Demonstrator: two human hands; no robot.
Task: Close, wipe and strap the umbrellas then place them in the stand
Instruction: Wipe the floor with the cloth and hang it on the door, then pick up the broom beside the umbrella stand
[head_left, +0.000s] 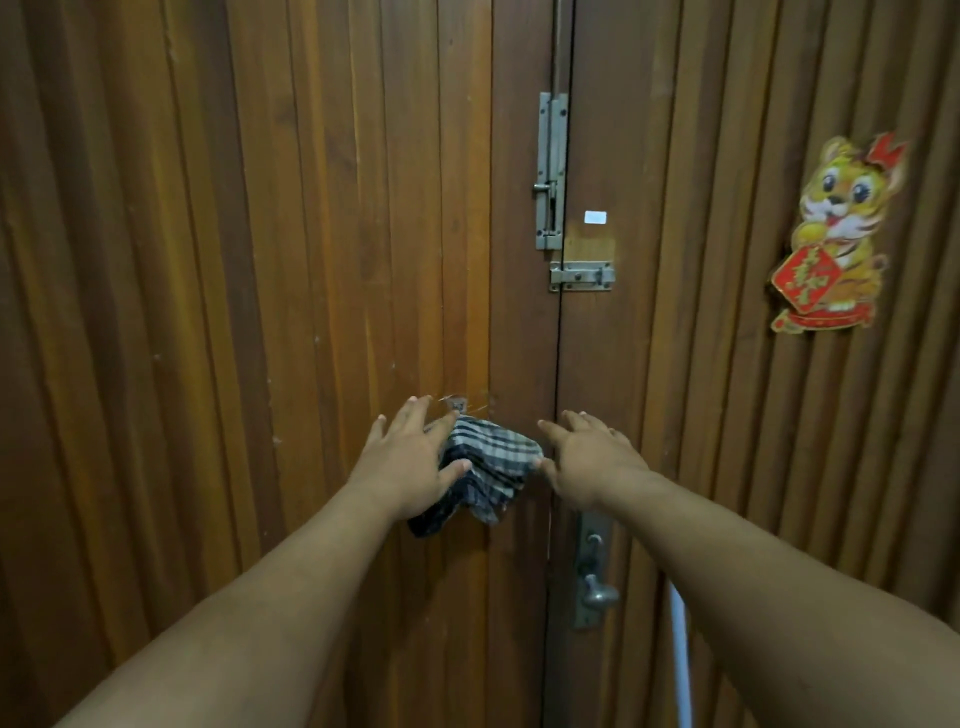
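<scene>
While hands (498, 457) reach, cloth (488, 467) hangs between — touching.

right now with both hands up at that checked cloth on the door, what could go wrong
The checked cloth seems to hang from a small hook; a hard pull could snag or tear it. The left hand only touches it with straight fingers and the right hand is open beside it, so it could drop. No umbrella or stand is in view, so wiping cannot start yet.
</scene>
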